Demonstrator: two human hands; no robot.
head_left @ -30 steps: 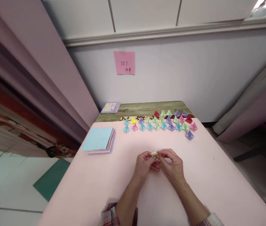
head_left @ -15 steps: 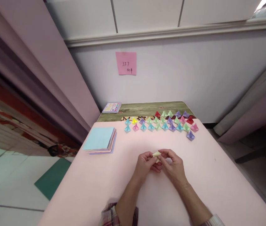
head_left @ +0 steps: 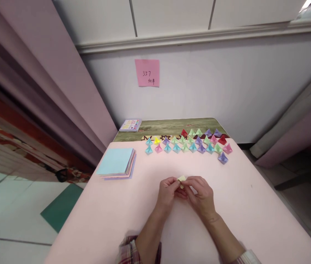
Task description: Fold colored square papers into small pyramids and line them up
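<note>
My left hand (head_left: 167, 192) and my right hand (head_left: 201, 194) meet over the middle of the pink table (head_left: 111, 220). Both pinch one small pale yellow folded paper piece (head_left: 182, 178) between their fingertips, just above the tabletop. Most of the piece is hidden by my fingers. Beyond my hands, several small folded paper shapes (head_left: 188, 143) in blue, green, purple, pink, red and yellow stand in rows near the far edge. A stack of coloured paper squares (head_left: 116, 162), light blue on top, lies to the far left.
A small pack with coloured print (head_left: 130, 125) lies on a green-brown surface (head_left: 169, 126) behind the pink table. A pink note (head_left: 147, 72) hangs on the white wall. Curtains hang at left and right. A green sheet (head_left: 61, 209) lies on the floor at left.
My fingers have shifted slightly on the yellow paper piece, and it has turned a little between them. My hands stay in the same spot.
</note>
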